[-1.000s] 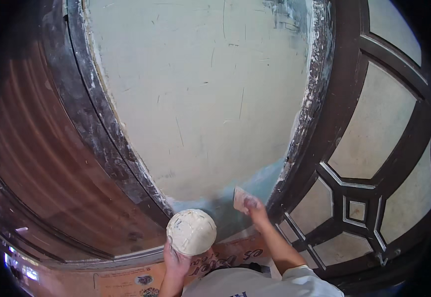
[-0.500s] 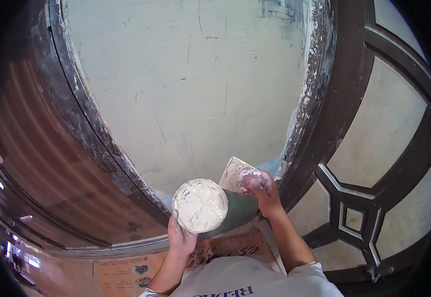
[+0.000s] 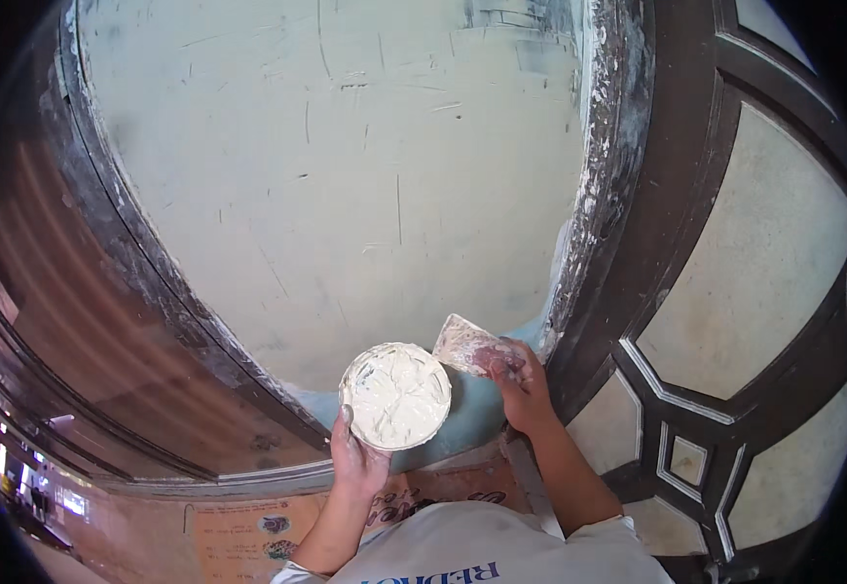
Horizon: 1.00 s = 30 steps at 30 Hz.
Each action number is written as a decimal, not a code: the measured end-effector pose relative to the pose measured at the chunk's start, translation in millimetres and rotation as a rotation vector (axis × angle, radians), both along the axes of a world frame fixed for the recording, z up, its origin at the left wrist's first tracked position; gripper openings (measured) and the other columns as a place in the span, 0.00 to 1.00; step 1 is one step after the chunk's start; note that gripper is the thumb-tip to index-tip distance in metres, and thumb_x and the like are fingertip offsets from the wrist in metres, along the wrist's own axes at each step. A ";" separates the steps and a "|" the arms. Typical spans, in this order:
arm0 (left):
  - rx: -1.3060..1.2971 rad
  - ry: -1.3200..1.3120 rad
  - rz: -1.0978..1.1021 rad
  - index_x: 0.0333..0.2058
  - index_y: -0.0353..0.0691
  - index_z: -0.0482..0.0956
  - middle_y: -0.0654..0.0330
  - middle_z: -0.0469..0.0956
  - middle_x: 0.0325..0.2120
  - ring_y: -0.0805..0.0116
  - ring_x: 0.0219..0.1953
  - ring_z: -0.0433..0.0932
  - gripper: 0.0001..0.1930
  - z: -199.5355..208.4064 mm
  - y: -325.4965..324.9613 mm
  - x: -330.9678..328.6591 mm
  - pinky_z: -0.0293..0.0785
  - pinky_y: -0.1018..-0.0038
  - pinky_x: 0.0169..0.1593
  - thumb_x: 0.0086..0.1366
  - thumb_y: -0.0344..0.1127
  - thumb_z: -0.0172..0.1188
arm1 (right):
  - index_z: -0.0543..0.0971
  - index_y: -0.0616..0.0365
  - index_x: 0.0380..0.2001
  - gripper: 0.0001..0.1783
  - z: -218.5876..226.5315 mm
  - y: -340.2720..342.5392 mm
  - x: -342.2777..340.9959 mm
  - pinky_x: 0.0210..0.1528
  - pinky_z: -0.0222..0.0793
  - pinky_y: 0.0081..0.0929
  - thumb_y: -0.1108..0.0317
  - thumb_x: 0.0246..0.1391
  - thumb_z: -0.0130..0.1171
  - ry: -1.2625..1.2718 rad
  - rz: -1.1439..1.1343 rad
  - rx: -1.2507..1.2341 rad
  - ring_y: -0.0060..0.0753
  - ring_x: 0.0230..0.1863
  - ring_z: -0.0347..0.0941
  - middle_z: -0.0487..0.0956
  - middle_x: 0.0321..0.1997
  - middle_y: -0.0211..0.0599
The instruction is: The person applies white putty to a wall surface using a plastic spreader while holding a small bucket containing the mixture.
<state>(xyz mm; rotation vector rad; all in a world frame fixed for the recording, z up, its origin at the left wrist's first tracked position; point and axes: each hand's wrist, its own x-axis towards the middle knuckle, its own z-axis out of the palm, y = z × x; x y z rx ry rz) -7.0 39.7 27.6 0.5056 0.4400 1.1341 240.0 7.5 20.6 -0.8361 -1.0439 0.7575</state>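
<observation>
My left hand [image 3: 357, 459] holds a round white dish [image 3: 395, 394] full of pale putty, gripping it from below at its near rim. My right hand [image 3: 521, 382] grips a flat putty knife [image 3: 462, 344], its smeared blade pointing left and up toward the dish's right rim. Both hands are raised in front of a pale green wall [image 3: 346, 165], down where a darker blue-grey patch [image 3: 477, 414] covers its lower part.
A dark frame [image 3: 604, 195] caked with old filler borders the wall on the right, and a dark curved frame [image 3: 141, 263] on the left. Right of it stands dark latticework with pale panels [image 3: 745, 253]. Brown slatted surface [image 3: 44, 292] lies left. Printed cardboard [image 3: 248, 530] is on the floor.
The dish has tilted so its putty-filled top faces me and has risen. My right hand brought the knife off the wall and over beside the dish.
</observation>
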 end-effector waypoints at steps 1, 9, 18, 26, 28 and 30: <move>-0.019 0.017 0.013 0.68 0.38 0.60 0.50 0.64 0.67 0.52 0.67 0.65 0.29 0.0 -0.3 4.9 0.62 0.54 0.70 0.74 0.47 0.42 | 0.68 0.65 0.58 0.19 -4.5 1.9 1.6 0.55 0.70 0.26 0.68 0.68 0.53 0.004 0.004 -0.002 0.24 0.51 0.73 0.78 0.50 0.37; -0.021 0.031 0.067 0.66 0.38 0.62 0.52 0.68 0.65 0.55 0.64 0.70 0.27 -14.8 -1.2 39.3 0.68 0.57 0.67 0.77 0.49 0.38 | 0.73 0.63 0.58 0.19 -41.7 9.0 24.2 0.57 0.69 0.32 0.70 0.66 0.52 -0.265 -0.068 -0.048 0.34 0.52 0.76 0.81 0.50 0.46; -0.036 0.066 0.088 0.67 0.39 0.61 0.52 0.66 0.66 0.54 0.66 0.68 0.28 -21.3 -12.5 73.8 0.66 0.57 0.68 0.75 0.49 0.41 | 0.73 0.63 0.56 0.18 -81.2 9.8 71.4 0.54 0.71 0.34 0.70 0.65 0.53 -0.394 -0.090 -0.119 0.38 0.50 0.77 0.80 0.48 0.47; -0.079 0.127 0.109 0.67 0.38 0.60 0.53 0.66 0.65 0.56 0.65 0.69 0.27 -23.2 -25.0 96.1 0.66 0.60 0.68 0.78 0.49 0.36 | 0.73 0.63 0.54 0.16 -52.8 -5.3 79.9 0.51 0.72 0.31 0.72 0.66 0.52 -0.262 -0.111 -0.071 0.30 0.46 0.77 0.81 0.44 0.44; -0.069 0.115 0.118 0.67 0.38 0.60 0.53 0.66 0.65 0.56 0.65 0.69 0.27 -25.1 -25.0 96.7 0.67 0.60 0.68 0.78 0.49 0.37 | 0.75 0.64 0.53 0.15 -59.5 -10.3 78.6 0.48 0.74 0.35 0.70 0.65 0.52 -0.474 -0.117 -0.100 0.43 0.44 0.81 0.82 0.42 0.53; -0.080 0.137 0.134 0.67 0.39 0.60 0.54 0.66 0.65 0.57 0.64 0.70 0.27 -24.0 -25.2 98.3 0.69 0.59 0.66 0.78 0.49 0.37 | 0.75 0.63 0.52 0.15 -81.7 -6.3 94.8 0.48 0.74 0.34 0.69 0.65 0.54 -0.556 -0.086 -0.082 0.36 0.43 0.80 0.82 0.42 0.50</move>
